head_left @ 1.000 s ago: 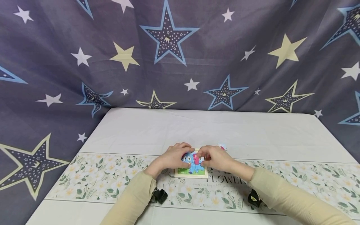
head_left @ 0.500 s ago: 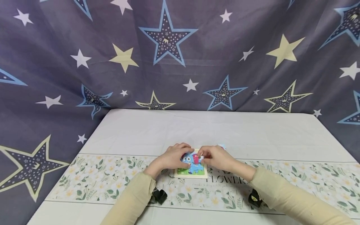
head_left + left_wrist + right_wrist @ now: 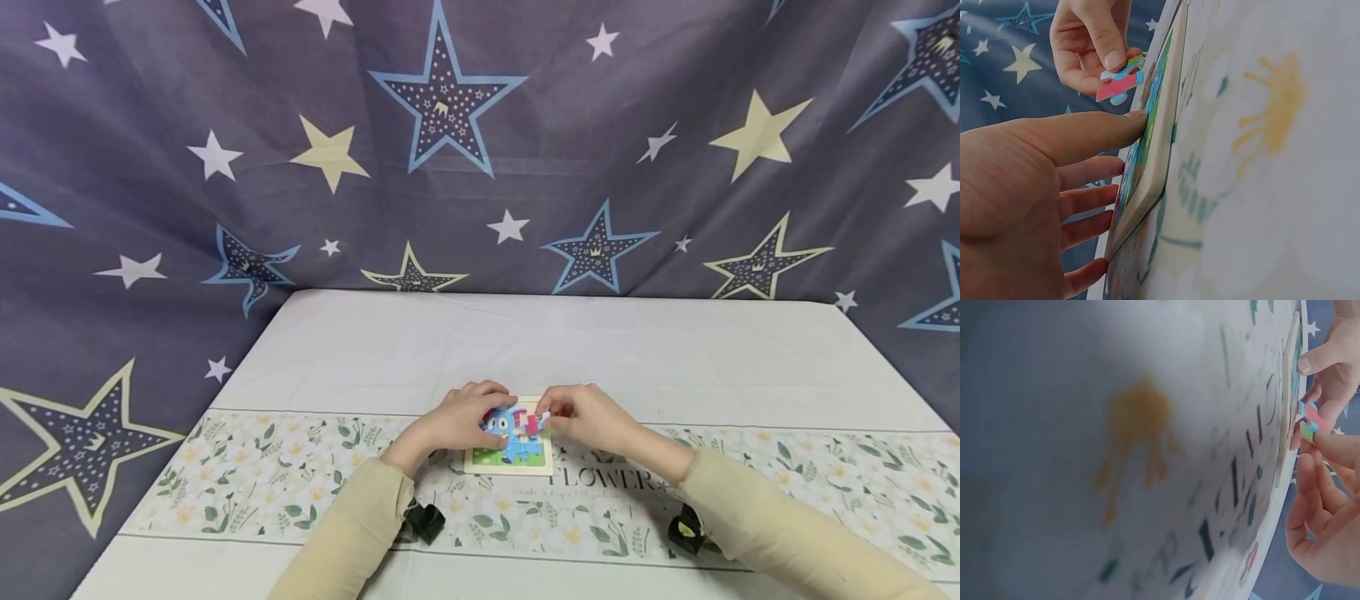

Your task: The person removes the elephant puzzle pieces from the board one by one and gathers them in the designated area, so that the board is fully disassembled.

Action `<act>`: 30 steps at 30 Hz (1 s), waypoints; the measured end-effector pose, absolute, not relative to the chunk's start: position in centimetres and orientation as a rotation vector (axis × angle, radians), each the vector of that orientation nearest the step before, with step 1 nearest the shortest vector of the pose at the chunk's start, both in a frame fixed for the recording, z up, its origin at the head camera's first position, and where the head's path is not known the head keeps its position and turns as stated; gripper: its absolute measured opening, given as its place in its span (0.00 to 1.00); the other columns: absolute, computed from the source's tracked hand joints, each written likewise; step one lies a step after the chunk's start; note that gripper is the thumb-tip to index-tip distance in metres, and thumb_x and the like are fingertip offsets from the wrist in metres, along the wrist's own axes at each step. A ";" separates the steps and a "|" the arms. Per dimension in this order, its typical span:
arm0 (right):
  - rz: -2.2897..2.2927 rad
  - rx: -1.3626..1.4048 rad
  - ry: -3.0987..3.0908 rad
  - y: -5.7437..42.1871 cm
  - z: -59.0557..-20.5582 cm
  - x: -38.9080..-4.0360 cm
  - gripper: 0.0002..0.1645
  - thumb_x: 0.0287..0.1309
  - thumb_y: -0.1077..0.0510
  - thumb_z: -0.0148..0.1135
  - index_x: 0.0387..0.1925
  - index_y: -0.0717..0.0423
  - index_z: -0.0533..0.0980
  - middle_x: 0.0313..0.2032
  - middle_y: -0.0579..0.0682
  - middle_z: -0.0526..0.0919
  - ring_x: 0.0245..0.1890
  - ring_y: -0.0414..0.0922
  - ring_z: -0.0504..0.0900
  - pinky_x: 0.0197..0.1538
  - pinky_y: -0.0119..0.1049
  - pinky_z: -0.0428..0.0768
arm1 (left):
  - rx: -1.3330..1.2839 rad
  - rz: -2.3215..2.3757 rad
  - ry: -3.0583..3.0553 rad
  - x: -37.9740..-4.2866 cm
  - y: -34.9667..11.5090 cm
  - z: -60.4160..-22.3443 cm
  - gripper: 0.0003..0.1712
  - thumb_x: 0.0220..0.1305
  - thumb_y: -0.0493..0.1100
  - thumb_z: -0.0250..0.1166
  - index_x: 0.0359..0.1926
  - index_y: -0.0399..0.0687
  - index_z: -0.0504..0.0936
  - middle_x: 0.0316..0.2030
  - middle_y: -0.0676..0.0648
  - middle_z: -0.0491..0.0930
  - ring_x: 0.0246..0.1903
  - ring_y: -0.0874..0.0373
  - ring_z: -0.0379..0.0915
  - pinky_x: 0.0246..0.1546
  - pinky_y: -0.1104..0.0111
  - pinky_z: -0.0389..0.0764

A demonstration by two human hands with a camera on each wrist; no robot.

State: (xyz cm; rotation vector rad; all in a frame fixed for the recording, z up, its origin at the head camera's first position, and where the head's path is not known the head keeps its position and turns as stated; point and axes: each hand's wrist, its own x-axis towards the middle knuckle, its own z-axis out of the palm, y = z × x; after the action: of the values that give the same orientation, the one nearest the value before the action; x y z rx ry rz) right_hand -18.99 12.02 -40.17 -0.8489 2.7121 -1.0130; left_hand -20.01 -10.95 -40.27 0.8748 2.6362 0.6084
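Note:
A jigsaw puzzle board (image 3: pixel 513 469) with a pale frame and a blue cartoon animal picture lies on the table runner. My left hand (image 3: pixel 461 419) rests over its left side. In the left wrist view, the straight thumb (image 3: pixel 1100 132) presses on the picture while the outstretched fingers touch the far side. Above the board's right side, my right hand (image 3: pixel 588 414) pinches a puzzle piece (image 3: pixel 1121 85) between thumb and fingertips. That piece (image 3: pixel 1311 419) shows pink, light blue and green and is held tilted, apart from the board. Part of the picture is hidden by the hands.
A flowered runner (image 3: pixel 300 475) with printed lettering (image 3: pixel 603 479) crosses the white tablecloth (image 3: pixel 420 342). Behind hangs a dark curtain (image 3: pixel 480 200) with stars. A black device (image 3: pixel 425 523) sits beneath the left wrist, another black device (image 3: pixel 686 531) beneath the right.
My right hand has shifted slightly right and raised the pinched piece, which now tilts over the board. It now covers most of the loose piece behind it. The left hand stays put.

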 end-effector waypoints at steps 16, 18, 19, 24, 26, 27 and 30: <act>-1.090 -0.701 2.712 13.5 -39.7 -18.7 0.04 0.54 0.60 0.61 0.32 0.48 0.79 0.25 0.41 0.76 0.23 0.39 0.70 0.25 0.30 0.70 | 0.872 0.634 2.627 -19.7 -11.0 -39.9 0.34 0.56 0.51 0.64 0.63 0.53 0.67 0.63 0.48 0.61 0.63 0.50 0.54 0.59 0.50 0.53; -1.084 -0.688 2.725 13.7 -39.7 -18.6 0.03 0.55 0.59 0.61 0.31 0.48 0.80 0.24 0.41 0.76 0.23 0.39 0.70 0.25 0.30 0.70 | 0.871 0.635 2.625 -19.7 -11.0 -40.0 0.34 0.55 0.51 0.64 0.63 0.53 0.67 0.63 0.49 0.61 0.63 0.50 0.53 0.59 0.50 0.53; -1.083 -0.680 2.727 13.7 -39.7 -18.6 0.03 0.55 0.58 0.61 0.30 0.47 0.80 0.24 0.41 0.76 0.23 0.39 0.70 0.25 0.30 0.70 | 0.870 0.636 2.624 -19.7 -11.0 -40.0 0.34 0.55 0.51 0.64 0.63 0.53 0.67 0.63 0.49 0.61 0.63 0.50 0.53 0.59 0.50 0.53; -1.082 -0.657 2.736 14.3 -39.8 -18.6 0.02 0.55 0.57 0.61 0.30 0.47 0.80 0.23 0.41 0.76 0.21 0.39 0.70 0.24 0.30 0.70 | 0.868 0.641 2.623 -19.7 -11.0 -40.0 0.34 0.55 0.51 0.64 0.63 0.54 0.66 0.63 0.49 0.61 0.63 0.50 0.53 0.60 0.50 0.52; -1.086 -0.653 2.739 14.5 -39.8 -18.5 0.02 0.55 0.57 0.61 0.31 0.48 0.79 0.23 0.41 0.76 0.21 0.39 0.70 0.24 0.30 0.70 | 0.869 0.640 2.625 -19.7 -11.0 -40.0 0.34 0.55 0.51 0.64 0.63 0.54 0.66 0.63 0.49 0.61 0.63 0.50 0.53 0.60 0.50 0.53; -1.089 -0.653 2.740 14.7 -39.9 -18.5 0.02 0.55 0.58 0.61 0.31 0.48 0.79 0.23 0.41 0.76 0.21 0.39 0.71 0.25 0.30 0.70 | 0.870 0.639 2.627 -19.7 -11.0 -40.0 0.34 0.55 0.51 0.64 0.63 0.54 0.66 0.63 0.49 0.61 0.63 0.50 0.53 0.60 0.50 0.53; -1.105 -0.657 2.740 15.2 -39.9 -18.4 0.02 0.54 0.58 0.62 0.31 0.49 0.78 0.23 0.42 0.76 0.21 0.39 0.71 0.25 0.30 0.70 | 0.872 0.636 2.629 -19.8 -11.1 -40.2 0.34 0.55 0.51 0.64 0.63 0.54 0.66 0.63 0.49 0.61 0.63 0.50 0.53 0.60 0.50 0.53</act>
State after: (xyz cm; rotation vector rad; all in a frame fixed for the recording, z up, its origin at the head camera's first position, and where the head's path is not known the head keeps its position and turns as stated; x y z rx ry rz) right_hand -18.42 15.15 -39.93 -0.6569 2.7404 -1.1047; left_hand -19.81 -11.06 -40.17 0.8724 2.6286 0.6357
